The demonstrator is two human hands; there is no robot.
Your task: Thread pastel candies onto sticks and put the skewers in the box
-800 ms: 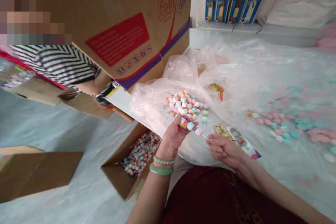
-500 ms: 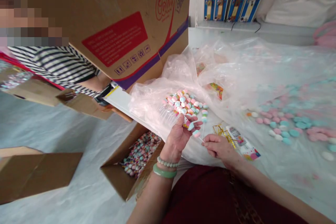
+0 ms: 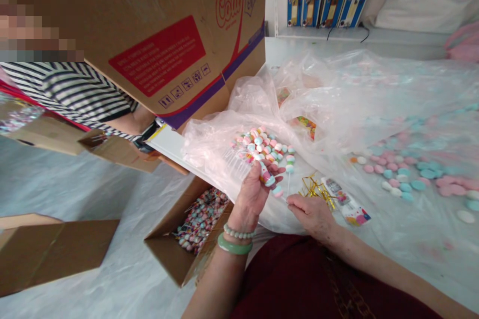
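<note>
L hand (image 3: 251, 193): prob. printed pkt (image 3: 266, 175); box (image 3: 157, 5): "Cola".

Floor pale blue-grey, mottled like marble (image 3: 130, 274), a soft dull shadow on it; white-topped table (image 3: 163, 142), its near left corner showing; large brown printed carton (image 3: 149, 15) standing upright at the table's left side; white shelf unit (image 3: 276, 7) at the back, row of blue-edged packs (image 3: 326, 7) on its lower board, thin dark cords (image 3: 362, 34) beside them; bulky white sack (image 3: 422, 2) to the right; light bright, diffuse.
</note>
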